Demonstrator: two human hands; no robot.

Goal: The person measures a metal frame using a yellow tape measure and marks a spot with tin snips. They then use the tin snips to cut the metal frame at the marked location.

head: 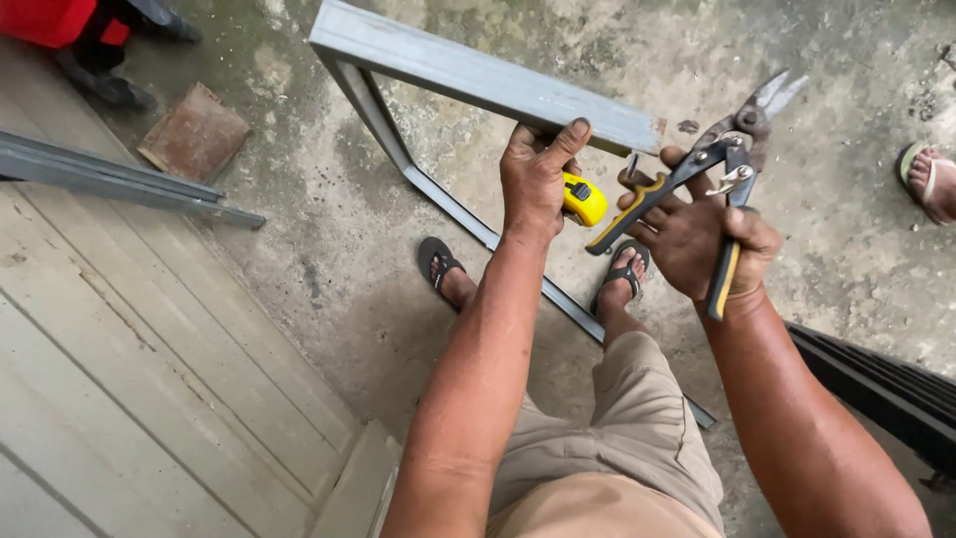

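My left hand (535,177) grips the near end of a grey metal channel (468,75) and also holds a small yellow tape measure (585,199) against it. Just to the right, my right hand (702,239) is closed around tin snips (719,169) with black and yellow handles, their handles spread and the blades pointing up and to the right. A second grey metal strip (468,219) runs from the channel down between my sandalled feet (438,264).
Grey boards (149,379) cover the floor at the left, with long metal profiles (119,179) and a brown tile (194,130) behind them. Another person's sandalled foot (931,179) is at the right edge. Dark ribbed sheets (886,384) lie at the lower right.
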